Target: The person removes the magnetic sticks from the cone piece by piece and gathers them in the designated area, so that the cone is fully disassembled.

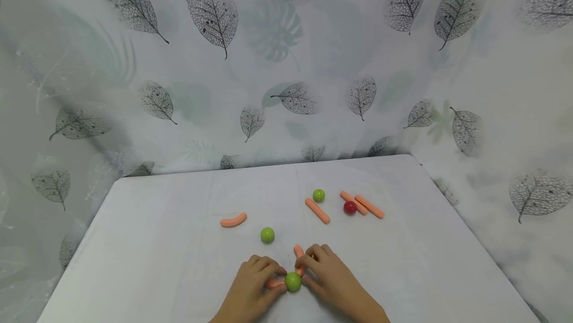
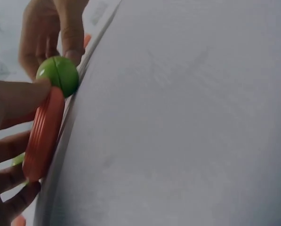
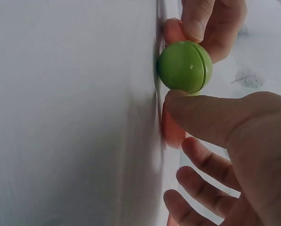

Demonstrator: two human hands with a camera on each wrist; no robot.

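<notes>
Near the table's front edge, a green ball [image 1: 293,281] with a seam around it sits between both hands. My left hand [image 1: 256,285] holds a ridged orange sausage-shaped piece [image 2: 44,134] between thumb and fingers, its end against the ball. On the other side, my right hand [image 1: 330,279] pinches a second orange sausage-shaped piece [image 1: 298,251], which points away toward the back of the table. The right thumb [image 3: 201,113] lies close under the ball in the right wrist view. Fingers partly hide both orange pieces.
On the white table [image 1: 156,263] lie another green ball [image 1: 267,235] and a curved orange piece [image 1: 233,220]. Farther right are a third green ball [image 1: 319,195], a straight orange stick [image 1: 317,210], a red ball [image 1: 350,207] and another orange stick [image 1: 369,206]. Leaf-patterned cloth hangs behind.
</notes>
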